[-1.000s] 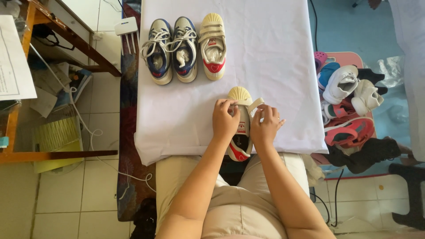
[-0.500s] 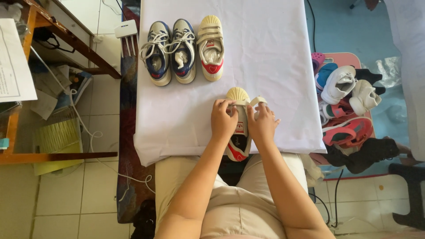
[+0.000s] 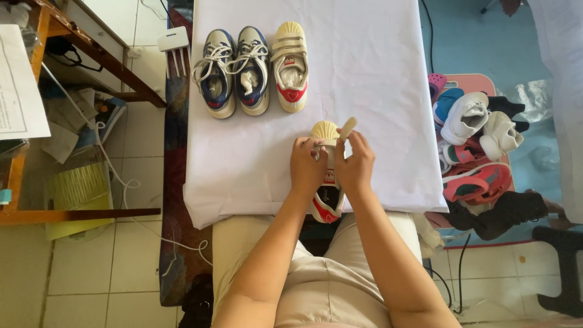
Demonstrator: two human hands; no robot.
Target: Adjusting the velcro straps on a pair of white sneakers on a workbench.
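While both hands are pinching at the straps, the cream strap shoe (image 3: 326,176) sits at the near edge of the white cloth (image 3: 376,73), toe pointing away, red heel hanging just over the edge toward the lap. The left hand (image 3: 308,165) has its fingers closed narrow on a strap near the toe, and the right hand (image 3: 355,164) grips another strap (image 3: 347,129) that sticks up past the ribbed toe cap. My take: keep the shoe pressed flat with the left while the right pulls the strap straight across, so it lands square on its fastening patch. The shoe looks like smooth, slightly stiff synthetic leather. Its twin (image 3: 289,67) stands farther up the cloth beside two blue-and-grey laced sneakers (image 3: 235,71).
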